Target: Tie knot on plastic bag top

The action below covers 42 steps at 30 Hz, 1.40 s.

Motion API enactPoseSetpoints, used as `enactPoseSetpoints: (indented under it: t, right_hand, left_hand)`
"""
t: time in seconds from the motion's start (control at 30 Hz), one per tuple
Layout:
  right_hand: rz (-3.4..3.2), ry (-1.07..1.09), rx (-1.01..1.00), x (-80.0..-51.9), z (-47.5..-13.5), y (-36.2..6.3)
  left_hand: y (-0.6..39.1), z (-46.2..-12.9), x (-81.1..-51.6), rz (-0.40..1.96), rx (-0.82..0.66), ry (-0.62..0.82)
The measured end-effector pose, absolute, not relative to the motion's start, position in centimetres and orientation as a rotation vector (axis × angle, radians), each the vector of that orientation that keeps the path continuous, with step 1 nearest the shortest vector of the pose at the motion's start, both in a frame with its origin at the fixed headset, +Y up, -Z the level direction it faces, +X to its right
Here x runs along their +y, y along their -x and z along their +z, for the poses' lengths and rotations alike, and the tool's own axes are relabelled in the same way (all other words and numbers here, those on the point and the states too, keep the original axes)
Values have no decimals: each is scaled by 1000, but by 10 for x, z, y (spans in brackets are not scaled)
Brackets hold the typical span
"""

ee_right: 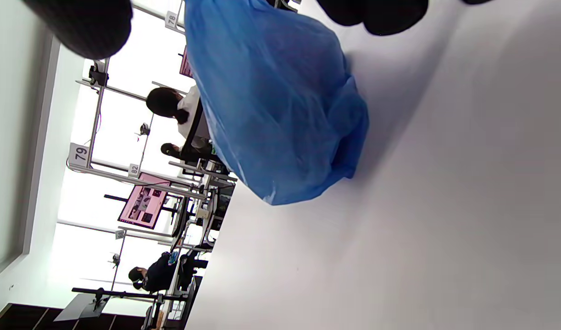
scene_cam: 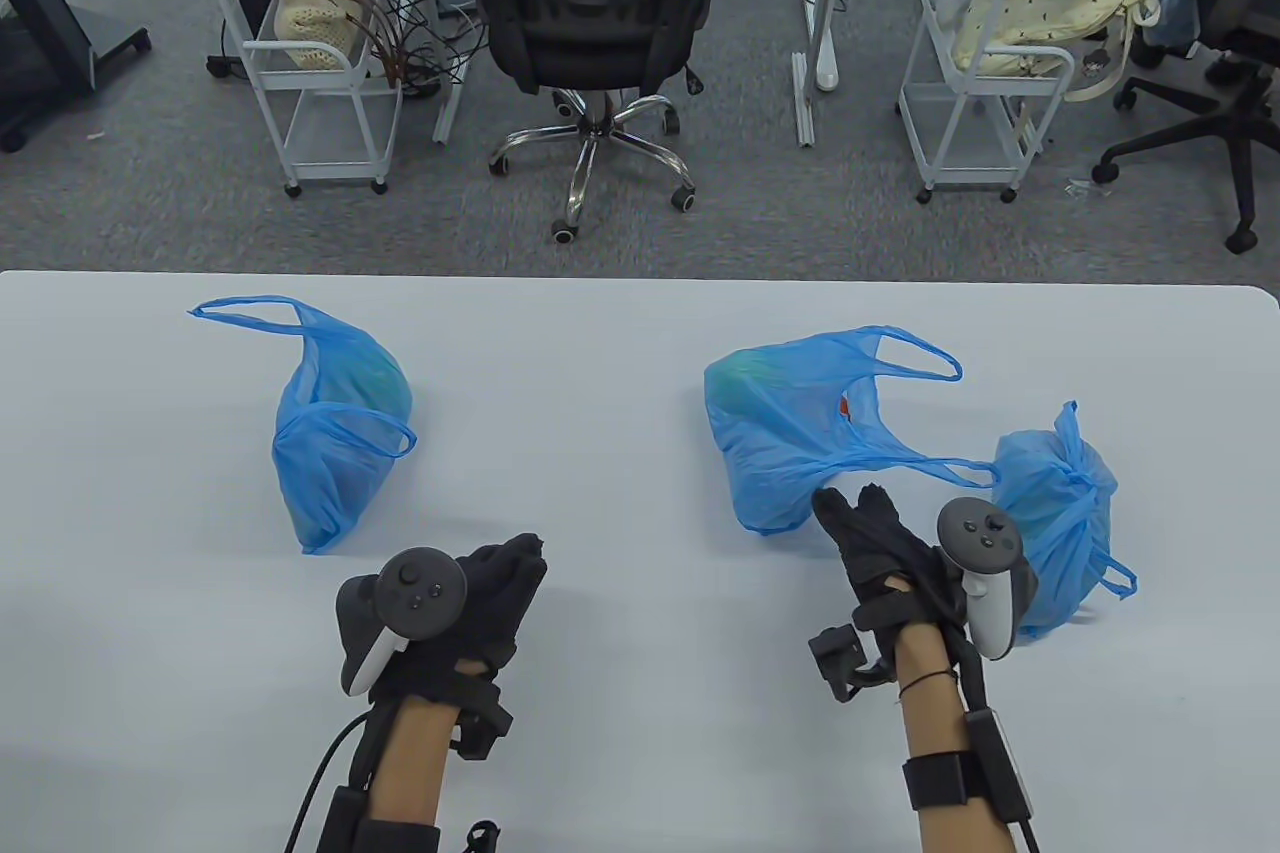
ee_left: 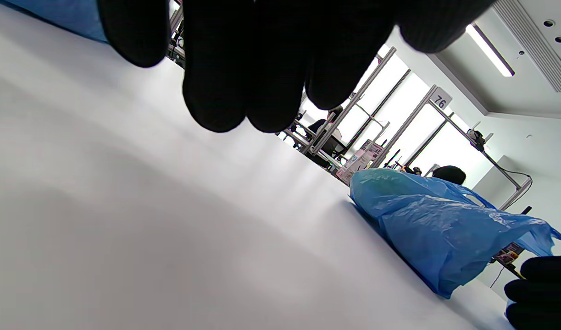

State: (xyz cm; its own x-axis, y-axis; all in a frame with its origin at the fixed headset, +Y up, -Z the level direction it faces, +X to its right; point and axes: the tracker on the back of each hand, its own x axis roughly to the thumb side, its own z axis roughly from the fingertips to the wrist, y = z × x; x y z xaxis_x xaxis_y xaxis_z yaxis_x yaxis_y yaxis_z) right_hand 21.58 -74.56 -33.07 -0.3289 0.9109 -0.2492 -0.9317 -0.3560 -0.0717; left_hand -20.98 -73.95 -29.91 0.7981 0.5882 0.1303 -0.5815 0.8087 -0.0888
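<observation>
- Three blue bags lie on the white table [scene_cam: 620, 333]. The far right bag [scene_cam: 1055, 513] already has its top tied in a knot, so it looks done.
- The middle bag [scene_cam: 790, 433] is not tied. Its two handles lie loose, one reaching toward the tied bag.
- The left bag [scene_cam: 340, 433] is not tied either. Its handles lie spread apart on the table.
- Your right hand [scene_cam: 880, 543] holds nothing. Its fingers point at the middle bag, just beside its near edge, so I think you go for that one next.
- Your left hand [scene_cam: 480, 603] holds nothing too. Its fingers curl down loosely over the bare table, well apart from any bag. It looks like it is waiting to help pull the handles.
</observation>
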Motion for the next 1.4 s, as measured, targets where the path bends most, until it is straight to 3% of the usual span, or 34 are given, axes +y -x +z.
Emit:
enactPoseSetpoints:
  t: [0.17, 0.27, 0.5, 1.1, 1.4]
  right_hand:
    - [1895, 447, -32, -733, -341, -204]
    - [1953, 544, -248, -725, -354, -205]
    - [1777, 610, -592, -756, -366, -219]
    - [1590, 419, -533, -756, -372, -228]
    - [1597, 329, -570, -737, -370, -222]
  left_hand:
    - [206, -299, -740, 610, -156, 57]
    - [201, -297, -740, 583, -171, 66]
    - [200, -301, -745, 608, -175, 101]
    - [202, -301, -744, 620, -174, 97]
    - [203, -301, -743, 626, -173, 86]
